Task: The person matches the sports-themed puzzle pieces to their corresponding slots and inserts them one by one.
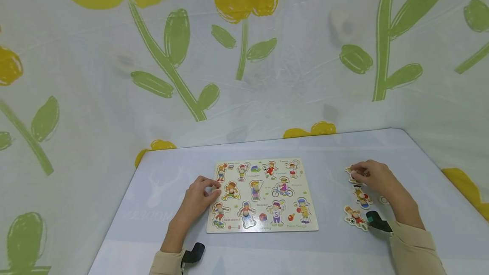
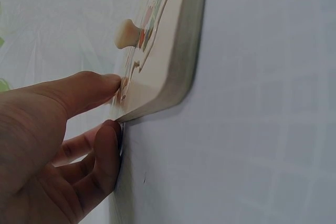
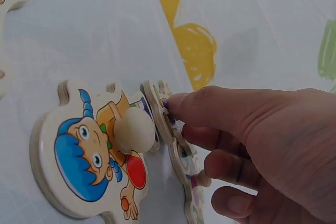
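L hand (image 1: 196, 196) is at the L edge of the puzzle board (image 1: 246, 197), which lies flat mid-table (image 1: 332, 241) w/ printed sports figures. Its fingers are loosely bent, thumb apart from the rest w/ a gap btwn; in the L wrist view one tip touches the board near a rounded corner and another is at its edge. No firm pinch shows.

R hand (image 1: 376, 175) is at the far loose pc (image 3: 184, 165), R of the board. Thumb tip touches that pc, forefinger close beside it, other fingers curled. Can't tell if it's truly pinching.

Next to it, nearer the person, lies the blue-haired pc (image 3: 79, 156), then the soccer-ball pc (image 1: 356, 218); another small pc (image 1: 383, 200) is partly hidden by the R arm.

View diffs: head cam gives the whole layout, plus both beige sleeves (image 1: 414, 245) and the flowered backdrop (image 1: 290, 84). L wrist cam alone shows the board's thickness side-on and a wooden knob (image 2: 127, 34) in profile. R wrist cam shows the blue hair, red paddle & round knob (image 3: 135, 129) up close, tiny in head view; the board isn't in that shot.
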A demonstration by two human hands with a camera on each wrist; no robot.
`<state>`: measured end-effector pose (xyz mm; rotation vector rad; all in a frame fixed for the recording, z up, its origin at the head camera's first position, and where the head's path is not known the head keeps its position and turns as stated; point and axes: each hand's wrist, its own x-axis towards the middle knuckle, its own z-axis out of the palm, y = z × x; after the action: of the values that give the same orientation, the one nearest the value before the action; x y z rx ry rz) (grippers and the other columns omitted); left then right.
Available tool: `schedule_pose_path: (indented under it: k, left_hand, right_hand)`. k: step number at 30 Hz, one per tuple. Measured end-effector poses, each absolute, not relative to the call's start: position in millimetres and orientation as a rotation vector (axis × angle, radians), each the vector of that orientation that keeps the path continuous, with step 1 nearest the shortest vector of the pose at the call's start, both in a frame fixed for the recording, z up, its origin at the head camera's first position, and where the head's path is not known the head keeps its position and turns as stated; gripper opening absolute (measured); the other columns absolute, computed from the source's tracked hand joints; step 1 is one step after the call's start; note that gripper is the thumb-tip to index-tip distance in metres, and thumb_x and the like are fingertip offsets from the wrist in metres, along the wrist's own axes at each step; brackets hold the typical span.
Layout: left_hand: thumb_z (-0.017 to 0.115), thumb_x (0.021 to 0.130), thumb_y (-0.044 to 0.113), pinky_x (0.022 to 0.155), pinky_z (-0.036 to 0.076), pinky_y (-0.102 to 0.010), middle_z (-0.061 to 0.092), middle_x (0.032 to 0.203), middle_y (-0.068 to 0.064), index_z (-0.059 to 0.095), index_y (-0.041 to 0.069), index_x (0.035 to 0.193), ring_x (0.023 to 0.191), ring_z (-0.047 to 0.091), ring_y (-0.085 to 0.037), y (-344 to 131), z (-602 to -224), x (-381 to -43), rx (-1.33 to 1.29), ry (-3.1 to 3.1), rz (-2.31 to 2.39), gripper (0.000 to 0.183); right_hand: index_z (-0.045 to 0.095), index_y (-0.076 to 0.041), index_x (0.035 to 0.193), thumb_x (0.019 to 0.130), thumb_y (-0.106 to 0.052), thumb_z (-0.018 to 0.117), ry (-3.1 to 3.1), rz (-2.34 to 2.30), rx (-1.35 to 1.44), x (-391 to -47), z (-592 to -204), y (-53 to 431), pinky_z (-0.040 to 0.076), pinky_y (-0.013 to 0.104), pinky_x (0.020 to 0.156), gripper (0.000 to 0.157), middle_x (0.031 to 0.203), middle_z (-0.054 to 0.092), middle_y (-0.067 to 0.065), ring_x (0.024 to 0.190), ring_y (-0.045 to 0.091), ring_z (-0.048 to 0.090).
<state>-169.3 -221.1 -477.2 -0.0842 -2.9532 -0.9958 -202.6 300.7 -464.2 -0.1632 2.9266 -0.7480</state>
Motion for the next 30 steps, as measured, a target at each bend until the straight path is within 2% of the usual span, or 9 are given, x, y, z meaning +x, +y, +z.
schedule_pose_path:
  k: [18,30]
  left_hand:
    - [0.076,0.085,0.022,0.056,0.041,-0.02,0.06,0.105,-0.007,0.074,0.015,0.102,0.068,0.049,-0.01,-220.6,-476.0,-168.1,-0.111,-2.947,-0.998,0.019]
    - [0.077,0.084,0.021,0.056,0.041,-0.02,0.056,0.092,-0.005,0.074,0.015,0.104,0.067,0.049,-0.01,-222.8,-475.3,-168.0,-0.133,-2.981,-0.939,0.021]
  right_hand:
    - [0.067,-0.001,0.109,0.092,-0.015,0.066,2.965,-0.766,-0.131,-199.5,-465.5,297.7,0.051,0.048,0.078,0.023,0.093,0.066,0.011,0.087,0.027,0.06]
    - [0.068,0.0,0.108,0.092,-0.014,0.066,2.972,-0.759,-0.148,-199.7,-464.6,297.1,0.051,0.046,0.076,0.022,0.091,0.066,0.01,0.085,0.025,0.06]
